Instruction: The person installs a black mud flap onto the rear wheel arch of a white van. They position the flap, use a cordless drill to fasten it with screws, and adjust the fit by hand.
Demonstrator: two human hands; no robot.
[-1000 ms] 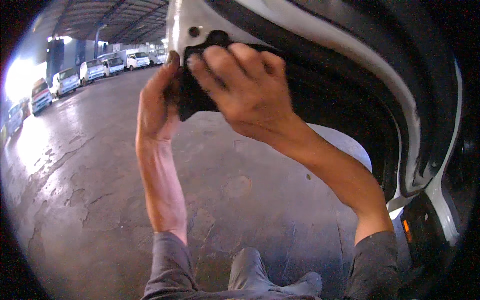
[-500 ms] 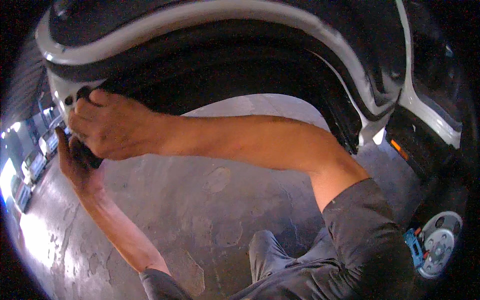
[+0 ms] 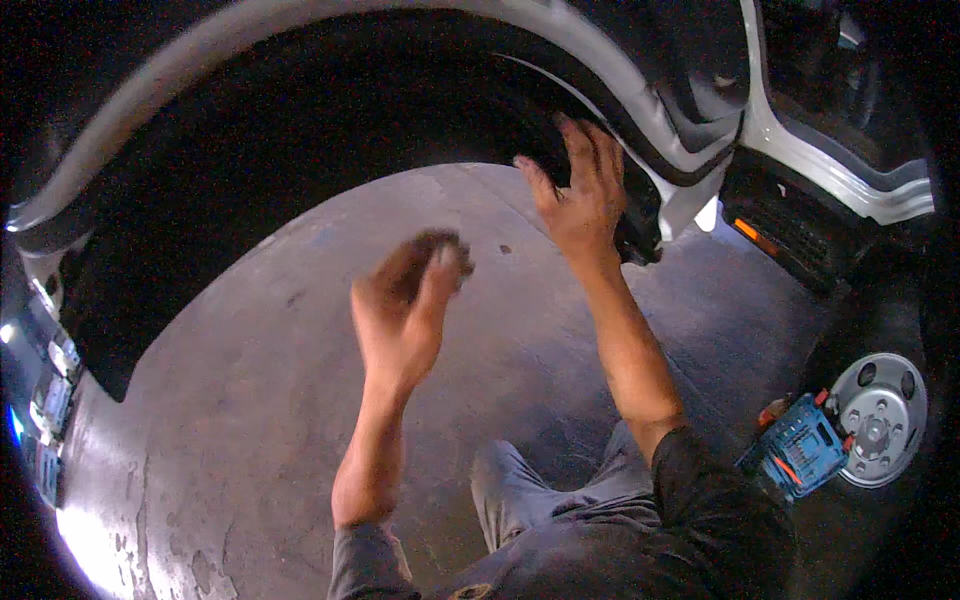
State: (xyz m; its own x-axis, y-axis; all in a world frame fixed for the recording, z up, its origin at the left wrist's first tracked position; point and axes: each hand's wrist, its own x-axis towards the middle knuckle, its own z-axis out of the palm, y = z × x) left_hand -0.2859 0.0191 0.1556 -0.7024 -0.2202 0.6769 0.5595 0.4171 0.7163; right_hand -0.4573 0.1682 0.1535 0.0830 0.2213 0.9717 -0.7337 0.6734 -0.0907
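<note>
A dark wheel-arch liner curves beneath the pale fender of a vehicle. My right hand is raised at the liner's right end, fingers stretched and thumb apart. Its fingertips lie over the dark liner; whether they press on it I cannot tell. Lower and to the left, my left hand hovers over the floor, its fingers curled round something dark that motion blur keeps me from naming.
On the floor at right a blue tool case leans by a silver wheel. Above them is an orange reflector on the vehicle's dark lower part. Parked vehicles show at the far left. Worn concrete floor lies below.
Both hands have left the liner's left end. My right hand has swung across to the right end and spread its fingers; my left hand has moved right. The view has shifted too.
</note>
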